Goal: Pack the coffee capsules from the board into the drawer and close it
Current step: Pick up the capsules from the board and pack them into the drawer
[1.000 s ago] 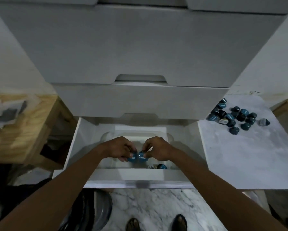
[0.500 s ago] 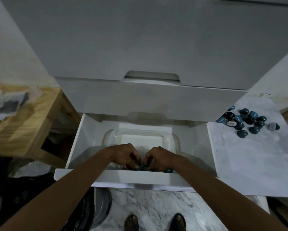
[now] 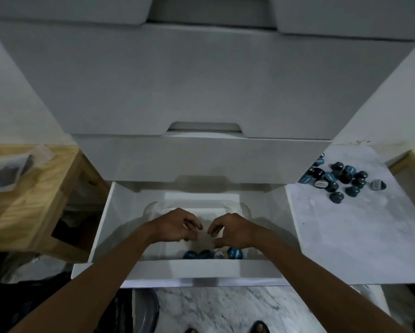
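Note:
The white bottom drawer (image 3: pixel 201 270) stands pulled out, with a clear plastic tub (image 3: pixel 244 210) inside it. Several blue coffee capsules (image 3: pixel 212 254) lie in a row at the tub's near end. Just above them hover my left hand (image 3: pixel 175 227) and my right hand (image 3: pixel 232 230), side by side, fingers loosely curled and holding nothing. More dark blue capsules (image 3: pixel 341 180) lie in a heap on the white marble board (image 3: pixel 357 236) to the right of the drawer.
Shut white drawer fronts (image 3: pixel 201 159) rise above the open one. A wooden table (image 3: pixel 21 200) with papers stands at the left. Marble floor (image 3: pixel 213 308) and my feet show below the drawer's front edge.
Both hands held blue capsules and lowered them to the tub's near end; now the capsules lie in the tub and the hands have lifted off, empty.

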